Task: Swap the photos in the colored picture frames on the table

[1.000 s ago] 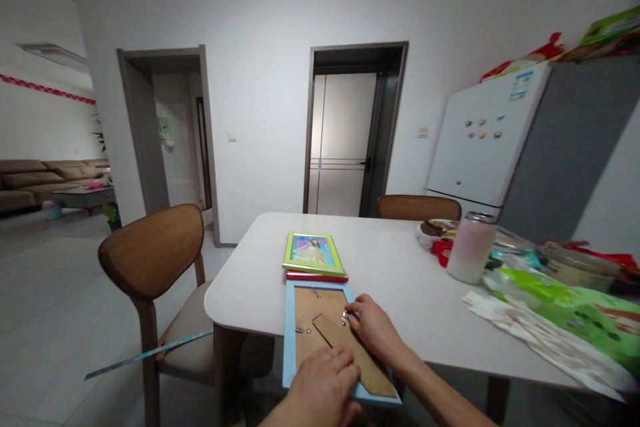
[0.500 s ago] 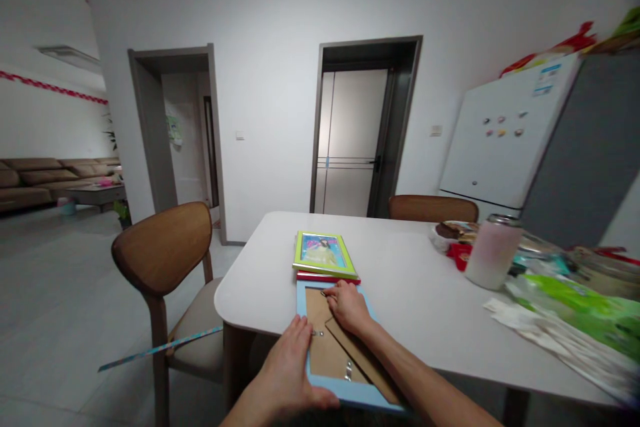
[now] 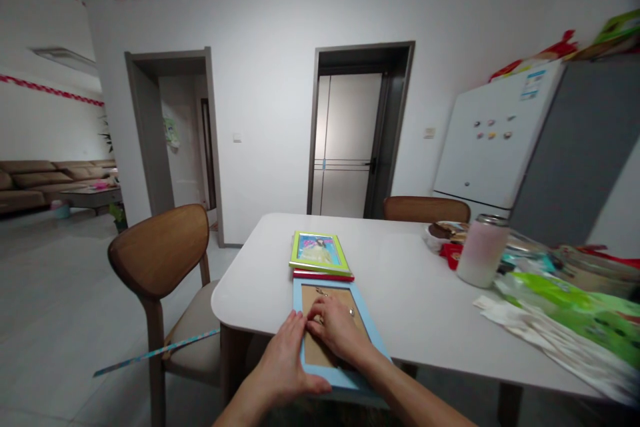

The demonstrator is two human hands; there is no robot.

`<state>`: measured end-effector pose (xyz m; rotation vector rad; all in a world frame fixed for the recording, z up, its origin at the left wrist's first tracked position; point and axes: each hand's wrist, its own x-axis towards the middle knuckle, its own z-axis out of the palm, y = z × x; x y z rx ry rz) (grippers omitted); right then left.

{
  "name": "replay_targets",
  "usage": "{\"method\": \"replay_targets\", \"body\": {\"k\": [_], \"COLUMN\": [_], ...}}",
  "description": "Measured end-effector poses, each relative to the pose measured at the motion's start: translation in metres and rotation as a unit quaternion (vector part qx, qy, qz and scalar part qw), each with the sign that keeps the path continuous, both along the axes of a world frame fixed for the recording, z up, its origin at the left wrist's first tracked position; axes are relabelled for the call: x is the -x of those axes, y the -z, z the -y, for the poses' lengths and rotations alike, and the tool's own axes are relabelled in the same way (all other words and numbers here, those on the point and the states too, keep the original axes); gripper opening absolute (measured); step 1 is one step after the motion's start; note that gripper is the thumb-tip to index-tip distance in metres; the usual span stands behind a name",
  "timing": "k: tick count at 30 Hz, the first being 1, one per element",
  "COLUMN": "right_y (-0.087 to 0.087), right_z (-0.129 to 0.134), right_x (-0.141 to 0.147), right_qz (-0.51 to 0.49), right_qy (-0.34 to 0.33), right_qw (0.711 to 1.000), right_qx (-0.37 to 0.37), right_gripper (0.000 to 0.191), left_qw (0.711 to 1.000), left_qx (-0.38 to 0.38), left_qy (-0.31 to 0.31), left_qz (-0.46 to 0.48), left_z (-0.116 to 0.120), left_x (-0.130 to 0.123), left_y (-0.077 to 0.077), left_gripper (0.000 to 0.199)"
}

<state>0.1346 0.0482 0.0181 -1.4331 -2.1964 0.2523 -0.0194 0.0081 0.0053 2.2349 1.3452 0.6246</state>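
A light blue picture frame (image 3: 367, 317) lies back side up at the table's near edge, its brown backing board (image 3: 314, 351) showing. My left hand (image 3: 289, 361) grips the frame's left side and lower corner, thumb on the bottom edge. Over the backing, my right hand (image 3: 336, 328) has its fingers bent together near the left side; what they pinch, if anything, is hidden. Small metal clips show near its fingers. Just beyond, a green frame (image 3: 295, 251) with a picture of a figure in a yellow dress rests on a red frame (image 3: 326, 275).
On the right of the white table (image 3: 400, 293) stand a pink-white bottle (image 3: 483, 252), a green package (image 3: 555, 293), a white cloth (image 3: 530, 330) and a red item. A wooden chair (image 3: 163, 250) with a patterned strip (image 3: 165, 349) across it is at left.
My right hand has moved from the frame's top toward the left middle of the backing. The brown stand flap no longer sticks out to the right. The view has shifted slightly.
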Motion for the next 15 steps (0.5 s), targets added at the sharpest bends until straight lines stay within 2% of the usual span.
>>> {"method": "replay_targets", "body": {"k": [8,10,15], "right_y": [0.002,0.0,-0.015], "right_z": [-0.008,-0.007,0.015], "right_x": [0.008,0.001,-0.037], "right_qz": [-0.004,-0.029,-0.059], "right_qy": [0.058,0.03,-0.116], "right_qw": [0.998,0.999,0.985], "right_qx": [-0.014,0.006,0.117], "right_gripper": [0.017,0.019,0.027], "left_qw": [1.0,1.0,1.0], "left_qx": [-0.008,-0.012,-0.012], "left_qy": [0.001,0.0,-0.003], "left_qz": [-0.001,0.005,0.004], "left_z": [-0.002,-0.003,-0.005], "left_x": [0.0,0.001,0.003], "left_y": [0.002,0.004,0.008], "left_gripper": [0.097,0.097,0.101]}}
